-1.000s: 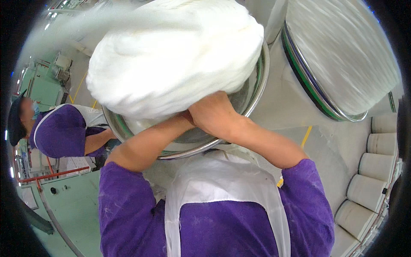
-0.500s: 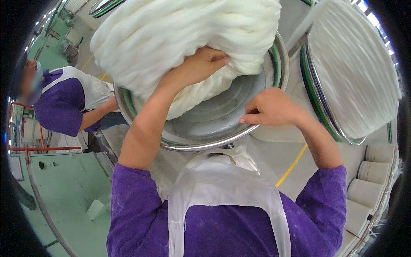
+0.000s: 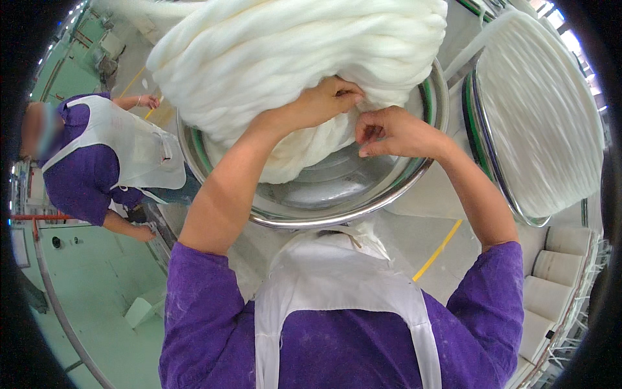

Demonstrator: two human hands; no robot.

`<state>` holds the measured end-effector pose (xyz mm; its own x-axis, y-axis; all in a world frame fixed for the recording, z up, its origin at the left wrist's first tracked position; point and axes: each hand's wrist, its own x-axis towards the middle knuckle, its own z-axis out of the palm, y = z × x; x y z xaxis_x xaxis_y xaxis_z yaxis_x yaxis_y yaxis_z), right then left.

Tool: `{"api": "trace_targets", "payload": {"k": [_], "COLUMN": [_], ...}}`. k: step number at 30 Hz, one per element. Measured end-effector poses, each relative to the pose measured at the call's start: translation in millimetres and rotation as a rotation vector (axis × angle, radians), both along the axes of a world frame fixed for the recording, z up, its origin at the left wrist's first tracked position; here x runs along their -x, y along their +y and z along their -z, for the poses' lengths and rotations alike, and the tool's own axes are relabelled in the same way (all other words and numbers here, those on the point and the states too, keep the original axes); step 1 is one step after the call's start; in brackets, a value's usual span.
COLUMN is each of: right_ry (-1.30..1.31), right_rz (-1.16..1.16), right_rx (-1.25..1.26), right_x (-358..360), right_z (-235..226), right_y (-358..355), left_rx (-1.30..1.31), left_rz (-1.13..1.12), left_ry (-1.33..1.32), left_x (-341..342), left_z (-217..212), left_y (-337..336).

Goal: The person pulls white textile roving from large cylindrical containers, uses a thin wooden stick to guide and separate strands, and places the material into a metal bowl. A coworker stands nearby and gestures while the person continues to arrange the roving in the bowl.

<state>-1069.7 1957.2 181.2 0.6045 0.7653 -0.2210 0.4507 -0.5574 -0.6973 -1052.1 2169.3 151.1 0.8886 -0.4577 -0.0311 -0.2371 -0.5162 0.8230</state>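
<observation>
A large heap of thick white fibre sliver rises out of a round metal-rimmed can. Into the front of the heap reaches my left hand, its fingers curled closed on the sliver. Just to its right, over the can's opening, is my right hand, with fingers bent in and the thumb close below them. Whether a thin strand lies in the right fingers is hidden. The can's grey inner plate shows beneath both hands.
A second can piled with white sliver stands to the right. At the left, a co-worker in a purple shirt and white apron stands near a green machine cabinet. Several pale cylinders line the lower right. A yellow line crosses the floor.
My right hand has moved up and left from the can's rim towards my left hand. The left hand has shifted slightly right, still at the sliver. The co-worker has turned, arms apart.
</observation>
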Motion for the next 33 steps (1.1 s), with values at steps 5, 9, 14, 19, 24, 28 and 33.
{"api": "trace_targets", "payload": {"k": [5,9,14,19,24,28,33], "right_ry": [-0.362,-0.520,-0.426,-0.372,-0.379,-0.397,-0.820], "right_rz": [0.040,-0.012,0.038,0.041,0.040,0.005,-0.142], "right_rx": [-0.029,0.099,0.174,0.043,0.039,0.092,0.114], "right_x": [-3.2,-10.0,-20.7,-23.7,-23.6,-20.5,-21.3], "right_z": [-0.3,-3.3,-5.3,1.6,5.8,14.6,28.3], "right_y": [26.4,18.7,4.6,8.1,20.6,32.7,54.9], "left_rx": [-0.030,-0.068,-0.089,-0.160,-0.227,-0.277,-0.313], "left_rz": [-0.067,-0.103,0.012,0.032,0.061,0.065,0.105], "left_ry": [0.047,-0.088,0.149,0.118,-0.054,-0.083,-0.174], "left_x": [1.7,13.0,10.3,7.0,3.6,4.3,-1.8], "left_z": [-5.2,-7.5,-10.2,-1.0,6.1,10.0,19.1], "left_y": [14.4,14.3,19.0,24.5,33.3,36.6,40.3]}}
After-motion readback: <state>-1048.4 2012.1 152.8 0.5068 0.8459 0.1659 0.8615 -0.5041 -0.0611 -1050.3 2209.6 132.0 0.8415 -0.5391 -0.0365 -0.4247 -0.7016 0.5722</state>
